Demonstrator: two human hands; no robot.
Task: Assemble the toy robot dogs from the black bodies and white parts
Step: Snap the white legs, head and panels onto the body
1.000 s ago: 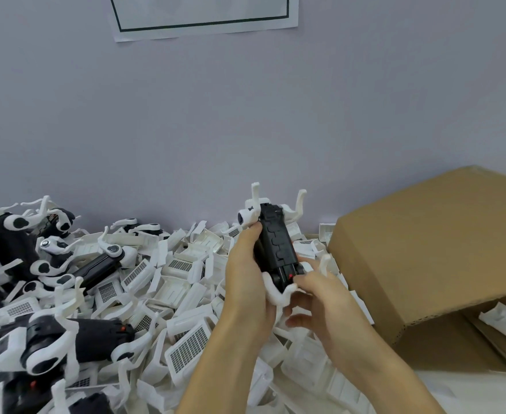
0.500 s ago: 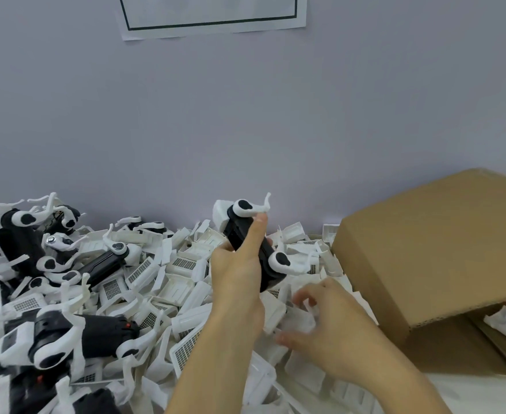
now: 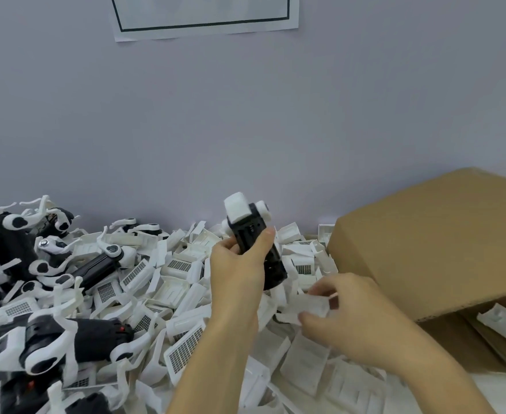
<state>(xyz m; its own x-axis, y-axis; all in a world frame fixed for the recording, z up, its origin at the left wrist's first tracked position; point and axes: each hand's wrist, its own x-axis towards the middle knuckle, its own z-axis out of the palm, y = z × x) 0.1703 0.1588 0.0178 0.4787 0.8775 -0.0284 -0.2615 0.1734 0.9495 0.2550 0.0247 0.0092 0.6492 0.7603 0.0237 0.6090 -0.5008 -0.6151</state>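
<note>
Two hands are busy over a heap of loose white parts (image 3: 168,282). The left hand (image 3: 239,264) is wrapped round a black body (image 3: 260,249), held upright above the pile with white pieces already fitted at its top end. The right hand (image 3: 347,318), lower and just beside it, pinches a flat white panel (image 3: 311,303) off the heap. Assembled dogs (image 3: 45,342) lie at the left; a cardboard box (image 3: 431,240) stands at the right. The risk, as I judge it: the panel (blurred here, so its orientation is unclear) could be offered the wrong way round and refuse to seat, or the thin piece could slip from a fingertip pinch back into the look-alike pile.
</note>
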